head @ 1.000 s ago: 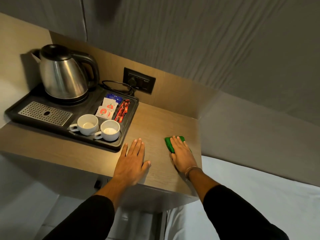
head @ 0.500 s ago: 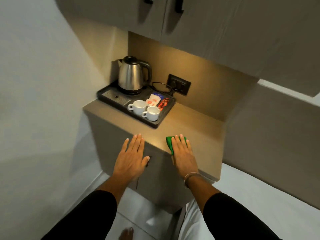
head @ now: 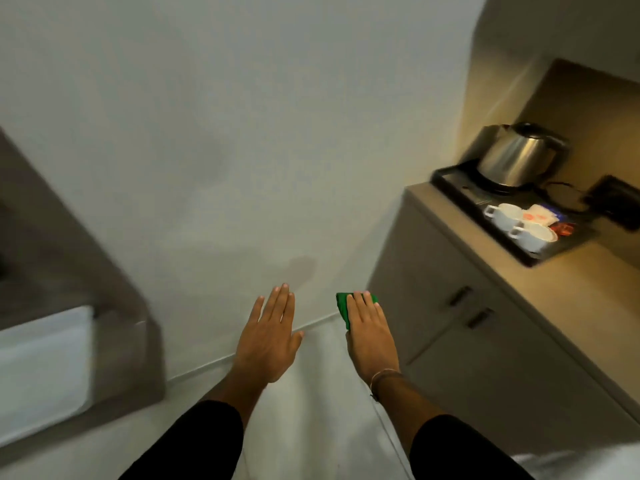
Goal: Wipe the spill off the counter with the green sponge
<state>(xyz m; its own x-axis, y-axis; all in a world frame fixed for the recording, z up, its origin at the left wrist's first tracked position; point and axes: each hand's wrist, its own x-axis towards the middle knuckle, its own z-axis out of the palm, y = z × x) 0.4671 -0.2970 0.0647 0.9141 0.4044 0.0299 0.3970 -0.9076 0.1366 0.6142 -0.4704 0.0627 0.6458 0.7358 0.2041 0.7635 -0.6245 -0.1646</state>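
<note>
Both my hands are held out flat in the air, away from the counter (head: pixel 568 292), which now lies to the right. My right hand (head: pixel 369 332) lies over the green sponge (head: pixel 343 306) and holds it under the fingers; only the sponge's left edge and far corner show. My left hand (head: pixel 268 336) is empty, palm down, fingers spread. Below the hands are the white floor and wall. I can make out no spill on the wooden countertop from here.
A black tray (head: pixel 540 254) on the counter carries a steel kettle (head: pixel 516 155), two white cups (head: pixel 519 223) and sachets. Cabinet doors with handles (head: pixel 467 306) sit under the countertop. A wall socket (head: pixel 620 206) is at far right. A grey upholstered piece with white bedding (head: pixel 45 368) stands at left.
The view has pulled back and swung left, so the counter moved from under my hands to the right. My hands keep the same flat pose, with the sponge still under the right one.
</note>
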